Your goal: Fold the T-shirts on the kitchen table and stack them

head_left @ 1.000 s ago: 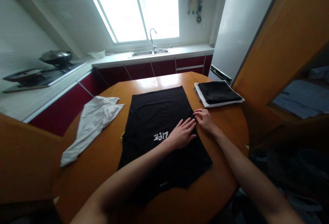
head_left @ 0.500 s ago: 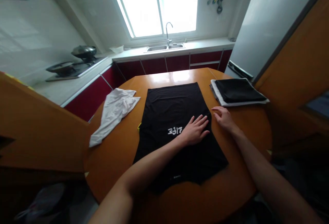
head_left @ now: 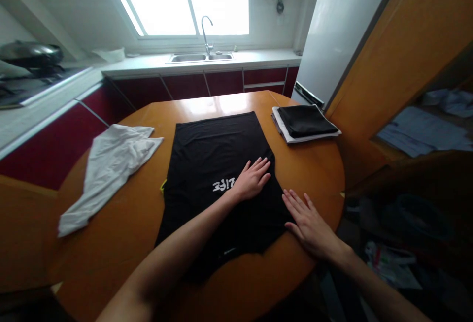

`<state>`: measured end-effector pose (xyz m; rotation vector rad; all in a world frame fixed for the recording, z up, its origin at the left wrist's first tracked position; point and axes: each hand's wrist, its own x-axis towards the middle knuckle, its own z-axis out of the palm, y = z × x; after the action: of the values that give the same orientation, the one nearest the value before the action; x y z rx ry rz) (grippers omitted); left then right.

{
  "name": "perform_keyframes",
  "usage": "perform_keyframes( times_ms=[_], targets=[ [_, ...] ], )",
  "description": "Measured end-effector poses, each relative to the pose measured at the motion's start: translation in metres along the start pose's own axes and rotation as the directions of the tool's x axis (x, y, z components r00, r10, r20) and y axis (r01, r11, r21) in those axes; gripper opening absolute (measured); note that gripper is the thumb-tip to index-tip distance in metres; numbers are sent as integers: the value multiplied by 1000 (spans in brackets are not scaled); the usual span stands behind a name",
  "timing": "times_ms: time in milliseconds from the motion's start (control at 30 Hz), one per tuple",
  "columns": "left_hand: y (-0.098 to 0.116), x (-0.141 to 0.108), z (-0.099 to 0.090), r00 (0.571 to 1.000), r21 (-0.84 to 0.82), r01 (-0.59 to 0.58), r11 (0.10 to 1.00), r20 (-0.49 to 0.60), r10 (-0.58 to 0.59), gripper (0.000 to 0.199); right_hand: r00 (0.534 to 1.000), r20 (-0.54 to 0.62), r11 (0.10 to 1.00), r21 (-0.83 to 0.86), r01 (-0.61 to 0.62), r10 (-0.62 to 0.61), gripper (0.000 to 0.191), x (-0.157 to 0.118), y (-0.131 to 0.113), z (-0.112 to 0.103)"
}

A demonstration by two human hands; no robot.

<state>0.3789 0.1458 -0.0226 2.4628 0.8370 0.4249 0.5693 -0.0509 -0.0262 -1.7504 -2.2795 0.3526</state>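
Right hand [head_left: 308, 226] has moved nearer along the right edge of the shirt [head_left: 218, 147], flat, grasping nothing; left hand [head_left: 252, 181] lies ungripping on it, likely keeping it smooth.

Right hand [head_left: 309, 224]: shifted toward the table's [head_left: 312, 169] near right edge
Right fingers [head_left: 300, 201]: earlier pinching the black shirt's [head_left: 218, 152] side, now spread at its corner

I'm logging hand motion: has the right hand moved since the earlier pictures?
Yes: the right hand has moved toward the person, farther from the folded stack on the table.
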Motion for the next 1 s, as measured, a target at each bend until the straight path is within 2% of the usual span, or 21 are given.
perform_keyframes(
  times_ms=[100,167,233,300,367,433,467,567,667,733,800,867,1000],
  targets=[
    [-1,11,-21,986,-321,79,944,-114,-121,59,1000,-4,1000,-3,-6,6,73,-1,3,-4],
    [1,15,-47,959,-514,88,853,-189,-213,63,999,-44,1000,16,-18,19,70,8,4,-14],
    [3,11,-82,939,-631,88,771,-206,-276,64,992,-117,998,37,-42,46,66,24,4,-25],
    [3,-3,-119,934,-660,96,745,-199,-297,64,980,-191,997,62,-51,62,61,46,0,-35],
    [-1,-26,-150,919,-607,93,789,-253,-303,63,971,-235,996,88,-29,49,58,72,-6,-39],
    [-10,-57,-169,889,-499,126,857,-327,-321,64,966,-256,994,108,3,25,56,98,-13,-38],
    [-16,-74,-172,871,-431,166,887,-358,-337,63,966,-258,993,118,20,11,56,109,-16,-35],
    [-33,-122,-160,823,-203,318,926,-425,-376,53,972,-231,987,143,68,-34,54,134,-24,-20],
    [-48,-159,-125,824,-2,413,911,-426,-375,47,982,-186,993,101,60,-40,54,143,-28,-1],
    [-54,-175,-100,830,138,466,874,-412,-376,51,985,-172,1000,25,-1,5,63,144,-28,11],
    [-59,-184,-80,840,274,501,821,-381,-385,56,987,-152,996,-54,-70,61,71,142,-25,21],
    [-62,-189,-68,854,371,506,778,-345,-391,59,988,-128,988,-110,-106,91,73,141,-21,28],
    [-64,-188,-64,865,430,491,758,-344,-365,63,988,-123,982,-154,-108,89,73,141,-16,34]
  ],
)
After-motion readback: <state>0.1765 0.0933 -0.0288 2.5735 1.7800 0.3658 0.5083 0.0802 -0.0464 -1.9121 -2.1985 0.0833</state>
